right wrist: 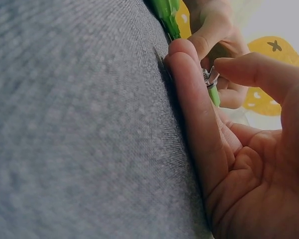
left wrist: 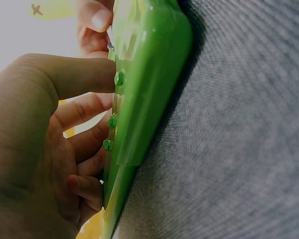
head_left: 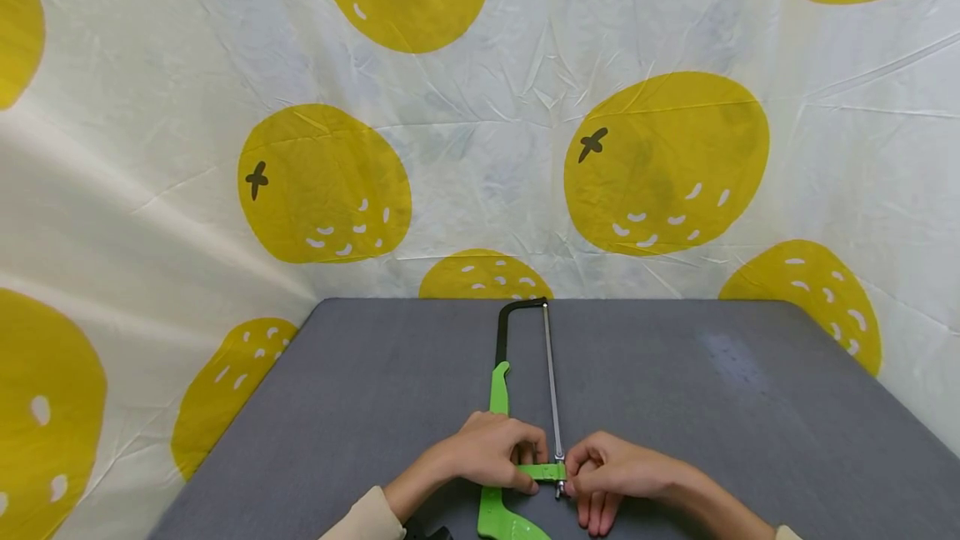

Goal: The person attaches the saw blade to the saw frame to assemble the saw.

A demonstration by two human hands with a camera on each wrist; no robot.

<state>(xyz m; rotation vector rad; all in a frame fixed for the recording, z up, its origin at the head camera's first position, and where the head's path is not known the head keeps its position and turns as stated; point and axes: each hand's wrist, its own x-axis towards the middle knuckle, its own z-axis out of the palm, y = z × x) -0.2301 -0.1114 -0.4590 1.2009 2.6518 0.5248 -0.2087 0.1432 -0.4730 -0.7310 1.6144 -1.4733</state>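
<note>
A hacksaw (head_left: 498, 390) lies on the grey table, its green handle near me and its black frame reaching toward the far edge. The silver blade (head_left: 552, 382) runs along its right side. My left hand (head_left: 495, 448) holds the green crosspiece (head_left: 542, 472) at the near end of the blade, thumb on the near side and fingers beyond. With thumb and fingers, my right hand (head_left: 622, 469) pinches a small metal wing nut (right wrist: 212, 77) at the end of that crosspiece. Its other fingers rest along the table. Part of the handle is hidden under my left hand.
The grey table (head_left: 712, 423) stretches to both sides of the hacksaw. Behind it and at the sides hangs a white cloth (head_left: 487, 182) printed with yellow fruit. A small dark object (head_left: 431, 533) shows at the bottom edge, beside my left sleeve.
</note>
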